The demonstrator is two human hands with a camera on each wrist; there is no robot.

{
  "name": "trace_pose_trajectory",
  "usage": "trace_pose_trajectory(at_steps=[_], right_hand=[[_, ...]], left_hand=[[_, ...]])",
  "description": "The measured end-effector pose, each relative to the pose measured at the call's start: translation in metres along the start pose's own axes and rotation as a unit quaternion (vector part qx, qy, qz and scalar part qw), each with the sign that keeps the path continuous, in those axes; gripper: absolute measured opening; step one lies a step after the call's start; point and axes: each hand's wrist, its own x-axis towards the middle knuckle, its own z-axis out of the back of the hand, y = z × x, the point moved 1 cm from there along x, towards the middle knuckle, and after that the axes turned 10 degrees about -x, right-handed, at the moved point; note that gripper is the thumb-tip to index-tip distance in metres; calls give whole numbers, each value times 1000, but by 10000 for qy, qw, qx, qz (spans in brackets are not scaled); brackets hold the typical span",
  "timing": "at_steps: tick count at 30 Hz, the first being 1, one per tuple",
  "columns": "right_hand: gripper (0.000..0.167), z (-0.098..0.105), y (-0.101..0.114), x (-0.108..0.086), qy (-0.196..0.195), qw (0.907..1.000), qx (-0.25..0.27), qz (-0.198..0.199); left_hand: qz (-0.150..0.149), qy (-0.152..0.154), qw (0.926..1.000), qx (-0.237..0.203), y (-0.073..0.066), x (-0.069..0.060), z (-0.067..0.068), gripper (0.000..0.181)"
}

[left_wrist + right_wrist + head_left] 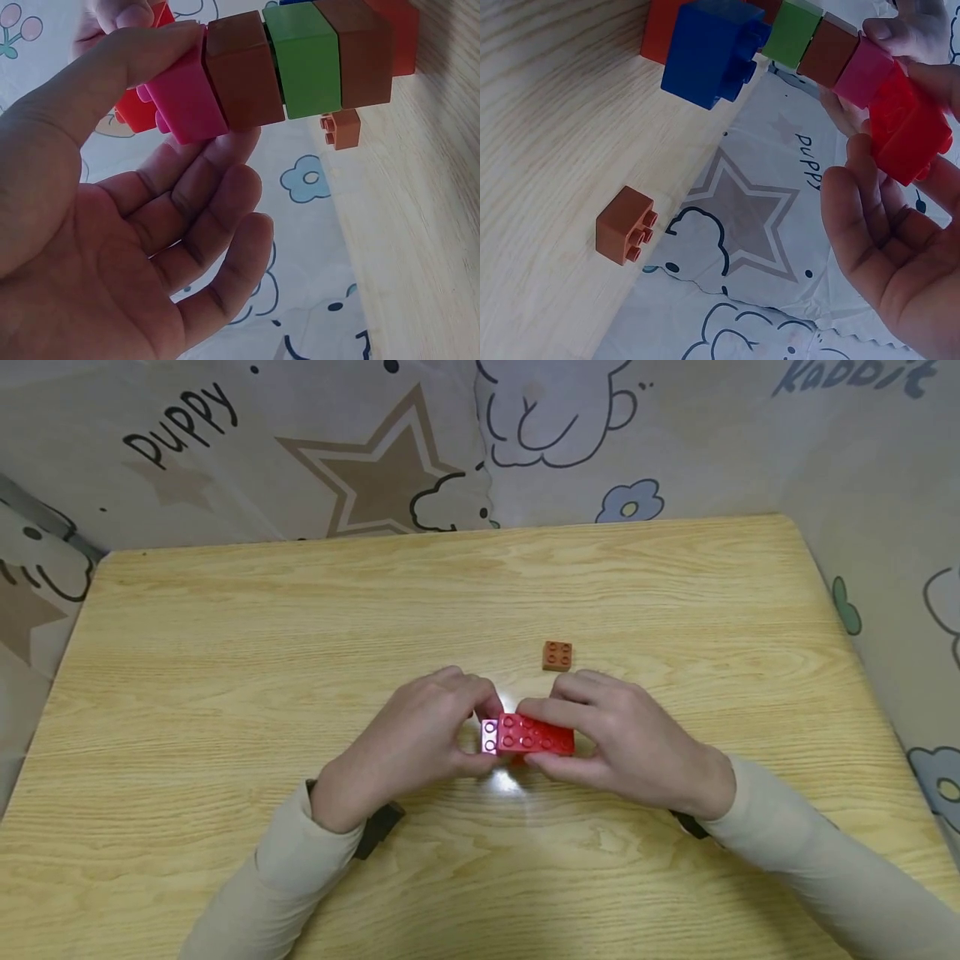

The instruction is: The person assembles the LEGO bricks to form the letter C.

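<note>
A tower of toy building bricks stands on the table. From the bottom, in the left wrist view, come a red brick (401, 37), a brown brick (365, 56), a green brick (306, 64), another brown brick (246, 75) and a pink brick (187, 101). My left hand (416, 735) grips the pink brick between thumb and fingers. A long red brick (551, 739) lies across the top, covering part of the pink studs and jutting right. My right hand (630, 743) pinches its sides. Whether it is pressed fully down, I cannot tell.
Beside the tower's lower part is a blue brick (709, 56); its join to the tower is not visible. A small orange-brown brick (557, 656) rests studs up on the table (300, 627), beyond my right hand. Printed sheeting (540, 493) rises behind the table.
</note>
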Motion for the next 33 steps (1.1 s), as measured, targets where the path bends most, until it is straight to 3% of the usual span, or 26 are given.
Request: trace_pose_trajectory(at_steps=[19, 27, 33], right_hand=[[37, -1, -2, 2, 89, 9999, 25, 143], [39, 4, -3, 4, 266, 9995, -55, 183], [38, 4, -1, 7, 316, 9992, -114, 221]], left_hand=[[-263, -135, 9996, 29, 1, -1, -3, 34], [-109, 28, 9999, 4, -1, -1, -2, 34], [-273, -122, 9995, 19, -1, -4, 0, 38]])
